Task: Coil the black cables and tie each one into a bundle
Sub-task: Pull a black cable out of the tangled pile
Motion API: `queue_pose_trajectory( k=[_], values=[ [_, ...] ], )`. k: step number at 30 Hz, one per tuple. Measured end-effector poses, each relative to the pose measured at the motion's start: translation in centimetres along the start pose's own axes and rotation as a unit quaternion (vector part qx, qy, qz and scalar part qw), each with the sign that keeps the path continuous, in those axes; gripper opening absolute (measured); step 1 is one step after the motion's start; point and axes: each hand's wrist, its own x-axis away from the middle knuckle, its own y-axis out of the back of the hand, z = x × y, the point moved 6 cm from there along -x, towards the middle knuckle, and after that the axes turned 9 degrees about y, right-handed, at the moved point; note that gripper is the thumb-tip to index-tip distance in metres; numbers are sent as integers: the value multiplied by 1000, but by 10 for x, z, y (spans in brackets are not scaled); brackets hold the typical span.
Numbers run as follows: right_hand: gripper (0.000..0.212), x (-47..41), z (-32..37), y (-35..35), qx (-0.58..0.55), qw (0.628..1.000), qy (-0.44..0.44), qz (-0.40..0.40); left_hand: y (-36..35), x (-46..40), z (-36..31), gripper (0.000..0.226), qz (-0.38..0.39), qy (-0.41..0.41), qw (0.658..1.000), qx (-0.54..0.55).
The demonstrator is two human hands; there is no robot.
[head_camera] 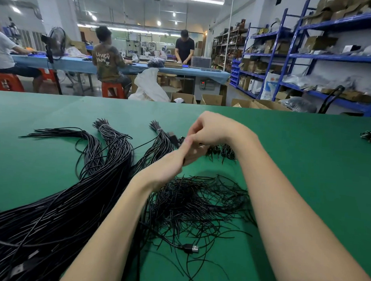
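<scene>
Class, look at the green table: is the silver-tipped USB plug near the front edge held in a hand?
No: the USB plug lies loose on the table.

You work on a plain green table cover (305, 165), and every cable (51, 209) heaped on it is glossy black. White ties (158, 130) band the far bundles. The loose plug (192, 249) near you is black with a silver metal tip. Beyond, the stools (112, 89) are orange-red, the shelving (278, 59) is blue, its boxes (319, 43) brown, and the far bench (78, 64) is covered in light blue.
</scene>
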Motion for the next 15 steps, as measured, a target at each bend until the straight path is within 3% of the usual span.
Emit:
queue_pose_trajectory(
  k=[2,4,7,10,15],
  values=[
    [15,7,0,-4,-100,994,11,-52,14,-1,5,60,-59,-1,997,47],
    [13,17,-6,-21,-262,962,14,-70,28,-2,11,58,-96,9,990,104],
    [19,30,-18,-64,-421,907,12,-11,31,-3,4,52,-85,-21,985,151],
    [38,33,-34,-101,-424,905,6,38,25,-3,-1,54,-62,-38,981,182],
    [58,20,-49,-125,-296,952,12,81,22,1,-9,61,-41,-60,980,185]
  ],
)
